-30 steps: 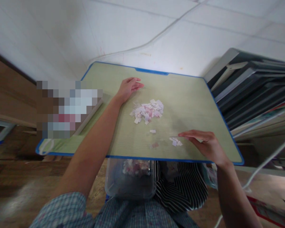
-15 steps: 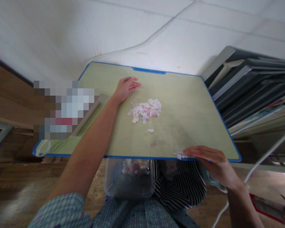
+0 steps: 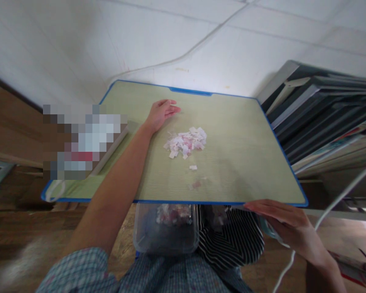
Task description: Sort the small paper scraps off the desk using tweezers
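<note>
A pile of small white and pink paper scraps lies in the middle of a green desk with a blue rim. My left hand rests flat on the desk just behind and left of the pile, fingers apart, holding nothing. My right hand is past the desk's near edge at the right, below the tabletop, fingers extended; whether it holds scraps is hidden. Two single scraps lie nearer to me. A clear plastic box with scraps in it sits on my lap under the desk's edge.
A blurred-out object sits on the desk's left side beside a grey board. Stacked dark frames lean at the right. A white cable runs past my right arm. Striped cloth lies next to the box.
My right hand slid a few scraps from the desk's right front toward me, over the edge, and is now below the tabletop. The left hand stayed put.
</note>
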A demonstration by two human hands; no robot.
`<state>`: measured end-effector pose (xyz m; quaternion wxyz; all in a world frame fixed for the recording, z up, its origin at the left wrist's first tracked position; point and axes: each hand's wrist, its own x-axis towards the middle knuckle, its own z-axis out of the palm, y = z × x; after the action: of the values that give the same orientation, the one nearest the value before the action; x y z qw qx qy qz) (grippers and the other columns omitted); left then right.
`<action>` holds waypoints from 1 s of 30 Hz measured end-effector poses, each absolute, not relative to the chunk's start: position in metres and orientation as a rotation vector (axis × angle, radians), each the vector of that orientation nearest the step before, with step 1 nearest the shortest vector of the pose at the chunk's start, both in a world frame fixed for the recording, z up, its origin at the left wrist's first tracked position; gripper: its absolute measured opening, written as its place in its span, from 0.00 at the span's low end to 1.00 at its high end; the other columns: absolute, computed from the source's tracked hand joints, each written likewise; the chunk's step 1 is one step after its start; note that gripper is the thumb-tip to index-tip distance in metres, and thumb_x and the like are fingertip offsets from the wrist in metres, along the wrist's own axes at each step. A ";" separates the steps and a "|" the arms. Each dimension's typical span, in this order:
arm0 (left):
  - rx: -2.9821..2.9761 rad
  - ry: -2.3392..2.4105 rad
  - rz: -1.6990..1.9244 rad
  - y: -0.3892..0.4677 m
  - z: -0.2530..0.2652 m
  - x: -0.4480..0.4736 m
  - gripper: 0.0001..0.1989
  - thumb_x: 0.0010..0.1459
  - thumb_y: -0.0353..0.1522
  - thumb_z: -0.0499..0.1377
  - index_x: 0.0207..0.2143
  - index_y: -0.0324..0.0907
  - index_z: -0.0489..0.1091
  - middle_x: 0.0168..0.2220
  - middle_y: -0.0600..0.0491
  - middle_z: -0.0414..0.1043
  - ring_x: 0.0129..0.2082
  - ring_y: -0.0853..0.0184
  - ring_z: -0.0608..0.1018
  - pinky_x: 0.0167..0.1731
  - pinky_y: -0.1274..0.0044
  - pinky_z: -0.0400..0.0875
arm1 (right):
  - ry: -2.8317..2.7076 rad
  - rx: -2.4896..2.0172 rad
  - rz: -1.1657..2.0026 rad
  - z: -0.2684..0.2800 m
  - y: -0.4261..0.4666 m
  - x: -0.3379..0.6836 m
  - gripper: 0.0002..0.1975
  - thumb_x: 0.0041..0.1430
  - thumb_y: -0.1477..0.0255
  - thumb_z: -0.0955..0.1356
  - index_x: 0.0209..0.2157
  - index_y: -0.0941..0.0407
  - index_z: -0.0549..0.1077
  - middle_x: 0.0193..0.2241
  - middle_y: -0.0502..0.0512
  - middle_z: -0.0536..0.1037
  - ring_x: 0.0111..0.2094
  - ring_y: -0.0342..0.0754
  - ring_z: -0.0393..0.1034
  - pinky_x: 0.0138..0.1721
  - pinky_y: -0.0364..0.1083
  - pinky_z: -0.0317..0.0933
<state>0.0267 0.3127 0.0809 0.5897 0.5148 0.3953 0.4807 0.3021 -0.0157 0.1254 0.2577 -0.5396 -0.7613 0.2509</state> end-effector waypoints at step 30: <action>1.142 0.972 1.090 0.307 0.089 0.029 0.09 0.61 0.31 0.48 0.34 0.39 0.67 0.26 0.53 0.74 0.35 0.71 0.78 0.44 0.78 0.69 | -1.714 -1.498 0.823 0.104 0.069 0.175 0.13 0.52 0.77 0.64 0.39 0.59 0.77 0.31 0.57 0.82 0.31 0.48 0.77 0.32 0.45 0.72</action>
<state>0.0292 0.3071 0.0893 0.6003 0.4928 0.4193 0.4701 0.1753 0.0686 0.1037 0.3527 -0.5792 -0.6624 0.3183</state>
